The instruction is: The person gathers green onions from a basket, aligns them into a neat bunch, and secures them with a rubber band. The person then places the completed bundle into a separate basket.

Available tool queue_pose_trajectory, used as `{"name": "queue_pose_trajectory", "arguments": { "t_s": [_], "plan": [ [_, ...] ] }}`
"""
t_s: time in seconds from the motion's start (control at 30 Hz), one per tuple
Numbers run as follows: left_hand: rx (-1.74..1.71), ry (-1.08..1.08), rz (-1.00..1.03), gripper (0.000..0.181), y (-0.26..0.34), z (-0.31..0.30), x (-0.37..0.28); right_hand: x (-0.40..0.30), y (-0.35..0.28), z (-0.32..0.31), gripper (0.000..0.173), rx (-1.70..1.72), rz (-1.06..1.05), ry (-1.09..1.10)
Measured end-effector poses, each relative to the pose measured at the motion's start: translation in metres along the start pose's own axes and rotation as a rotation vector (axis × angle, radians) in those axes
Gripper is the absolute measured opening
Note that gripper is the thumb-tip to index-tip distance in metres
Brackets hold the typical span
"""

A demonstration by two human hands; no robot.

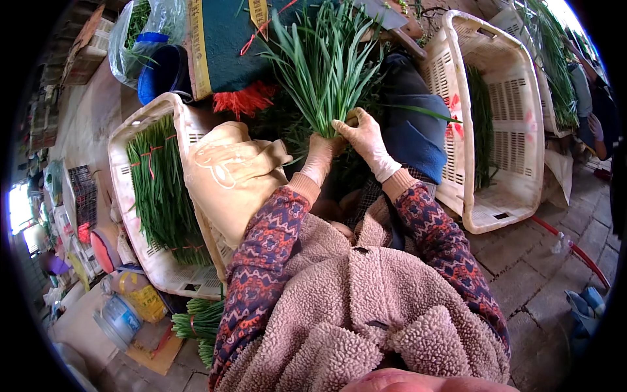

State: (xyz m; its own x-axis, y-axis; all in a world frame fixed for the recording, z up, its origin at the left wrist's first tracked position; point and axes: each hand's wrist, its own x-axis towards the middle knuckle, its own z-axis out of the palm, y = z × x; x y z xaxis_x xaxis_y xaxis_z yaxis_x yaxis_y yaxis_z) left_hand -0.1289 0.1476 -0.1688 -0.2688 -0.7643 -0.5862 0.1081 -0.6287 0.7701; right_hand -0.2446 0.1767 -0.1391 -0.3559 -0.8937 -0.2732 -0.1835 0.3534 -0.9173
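Observation:
Before me a loose bunch of long green leaves, probably garlic chives (325,73), fans out away from my body. My left hand (321,156), in a thin pale glove, is closed around the stem ends at the bottom of the bunch. Just above it, my right hand (368,139), gloved the same way, pinches the stems on their right side between thumb and fingers. Part of the left hand's fingers is hidden. More loose greens lie in shadow beneath the hands. Beyond them, a bundle of red ties (243,100) hangs at the edge of a dark green covered surface (230,44).
A white plastic crate (119,196) with tied green bundles (164,196) stands left, beside a beige cloth (230,181). Another crate (504,206) on the right holds greens (480,127). A cleaver (384,14) lies ahead; a blue bucket (161,73) stands upper left. Another person's hand (595,126) shows far right.

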Motion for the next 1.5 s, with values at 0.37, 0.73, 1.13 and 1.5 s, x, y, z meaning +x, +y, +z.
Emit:
{"name": "queue_pose_trajectory", "arguments": {
  "t_s": [0.37,0.73,1.13,1.5],
  "plan": [
    [-0.133,-0.232,-0.13,0.025,-0.004,-0.02,0.011,-0.015,0.009,0.0,0.018,-0.018,-0.449,0.168],
    [0.062,-0.121,0.069,0.033,0.001,-0.019,0.006,-0.016,-0.034,-0.02,0.014,0.613,-0.561,0.108],
    [0.807,0.013,0.843,0.06,-0.046,-0.023,0.052,0.009,-0.018,0.014,0.021,-0.124,-0.362,0.238],
    [0.199,-0.066,-0.017,0.027,0.011,-0.011,0.0,-0.025,-0.058,0.004,0.014,-0.186,-0.899,0.157]
  ]
}}
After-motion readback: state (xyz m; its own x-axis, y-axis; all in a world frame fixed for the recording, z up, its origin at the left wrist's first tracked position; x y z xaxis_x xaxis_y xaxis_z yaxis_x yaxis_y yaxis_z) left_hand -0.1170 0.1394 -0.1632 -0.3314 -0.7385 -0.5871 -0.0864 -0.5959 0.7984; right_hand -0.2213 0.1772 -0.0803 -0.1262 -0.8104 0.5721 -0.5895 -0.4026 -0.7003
